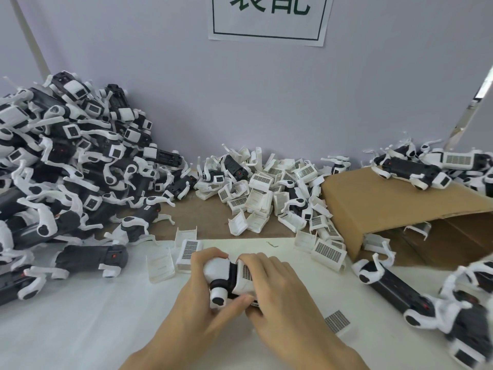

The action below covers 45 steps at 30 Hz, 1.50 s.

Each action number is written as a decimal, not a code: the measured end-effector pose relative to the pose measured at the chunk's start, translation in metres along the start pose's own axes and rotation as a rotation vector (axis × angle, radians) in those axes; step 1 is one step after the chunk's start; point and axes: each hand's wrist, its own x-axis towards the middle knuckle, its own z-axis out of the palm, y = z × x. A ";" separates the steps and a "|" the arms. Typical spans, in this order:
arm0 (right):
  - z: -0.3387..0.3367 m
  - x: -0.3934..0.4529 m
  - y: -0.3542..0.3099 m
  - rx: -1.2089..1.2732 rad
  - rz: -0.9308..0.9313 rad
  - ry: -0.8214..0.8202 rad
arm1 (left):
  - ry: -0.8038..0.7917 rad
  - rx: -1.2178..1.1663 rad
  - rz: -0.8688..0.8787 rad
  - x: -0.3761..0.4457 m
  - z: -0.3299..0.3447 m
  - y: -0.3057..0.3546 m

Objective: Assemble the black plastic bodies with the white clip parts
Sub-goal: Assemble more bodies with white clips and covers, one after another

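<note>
Both hands hold one black plastic body (231,272) with a white head end, low over the white table sheet at centre. My left hand (198,287) grips its white rounded end from the left, thumb across the underside. My right hand (274,284) curls over a white clip part (244,276) with a grille face, which sits on the black body. Most of the black body is hidden under my right hand. Loose white clip parts (262,194) lie in a heap behind. Two more clip parts (173,256) lie just left of my hands.
A tall pile of black-and-white bodies (66,166) fills the left side. A tipped cardboard box (400,212) lies at the right, with bodies on top of it and in front of it (394,287). A small grille sticker (336,320) lies right of my right wrist. A wall with a paper sign closes the back.
</note>
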 end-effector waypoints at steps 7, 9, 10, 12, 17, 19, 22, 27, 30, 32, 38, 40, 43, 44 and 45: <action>-0.020 -0.004 0.017 0.901 0.173 -0.227 | -0.056 -0.074 -0.045 -0.001 -0.007 0.009; -0.022 -0.002 0.024 1.032 0.257 -0.228 | -0.060 -0.079 -0.087 -0.002 -0.010 0.012; -0.021 -0.001 0.026 1.017 0.290 -0.226 | -0.063 -0.079 -0.105 -0.003 -0.010 0.013; -0.017 -0.001 0.033 0.986 0.318 -0.239 | -0.071 -0.071 -0.119 -0.002 -0.012 0.016; -0.014 0.002 0.037 1.026 0.306 -0.136 | 0.015 0.064 -0.036 0.000 -0.014 0.017; -0.009 0.001 0.036 0.789 0.248 -0.033 | 0.060 0.037 -0.036 0.002 -0.014 0.018; -0.002 -0.001 0.032 0.455 0.124 0.071 | 0.083 -0.004 -0.066 0.005 -0.014 0.016; -0.003 -0.002 0.037 0.378 0.078 0.034 | -0.030 -0.006 -0.114 0.006 -0.015 0.013; -0.004 -0.001 0.040 0.381 0.075 -0.078 | -0.053 0.027 -0.093 0.006 -0.014 0.012; -0.003 0.000 0.038 0.368 0.075 -0.086 | -0.057 0.028 -0.090 0.006 -0.014 0.010; -0.004 -0.002 0.036 0.360 0.058 -0.063 | -0.072 -0.039 -0.090 0.006 -0.016 0.007; -0.005 -0.001 0.036 0.378 0.052 -0.059 | -0.069 -0.066 -0.098 0.007 -0.016 0.007; -0.003 0.001 0.035 0.327 0.017 -0.026 | -0.059 -0.096 -0.096 0.006 -0.015 0.006; -0.002 0.001 0.034 0.320 0.019 -0.012 | -0.057 -0.104 -0.094 0.005 -0.015 0.007; -0.002 0.000 0.034 0.333 0.034 -0.003 | -0.053 -0.104 -0.094 0.005 -0.015 0.007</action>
